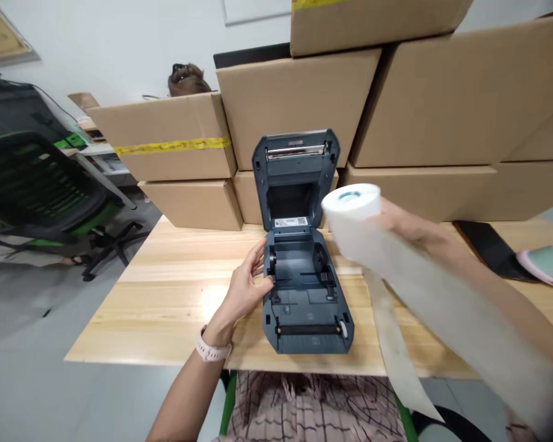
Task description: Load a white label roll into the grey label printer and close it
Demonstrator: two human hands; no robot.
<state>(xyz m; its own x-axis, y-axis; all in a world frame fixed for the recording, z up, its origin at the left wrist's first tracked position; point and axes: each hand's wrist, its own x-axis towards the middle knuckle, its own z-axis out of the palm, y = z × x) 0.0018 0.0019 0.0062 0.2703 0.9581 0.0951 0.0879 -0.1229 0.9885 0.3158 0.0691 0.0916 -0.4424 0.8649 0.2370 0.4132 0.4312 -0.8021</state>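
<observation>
A dark grey label printer (304, 294) stands on the table with its lid (296, 166) raised; its roll bay is bare. My left hand (245, 287) grips the printer's left side, thumb over the rim and fingers along the outer wall. To the right of the lid, my right hand (391, 218) holds a white roll of label paper (352, 212) up off the table. The hand is partly hidden behind the roll. A long loose strip (442, 301) of the paper sweeps down to the lower right, blurred, and another tail hangs past the table's front edge.
Cardboard boxes (299, 104) are stacked along the back of the wooden table (166, 307). At the right lie a dark flat object (491, 248) and a pink-and-green item (546, 264). An office chair (41, 190) stands on the left, with a person's foot beside it.
</observation>
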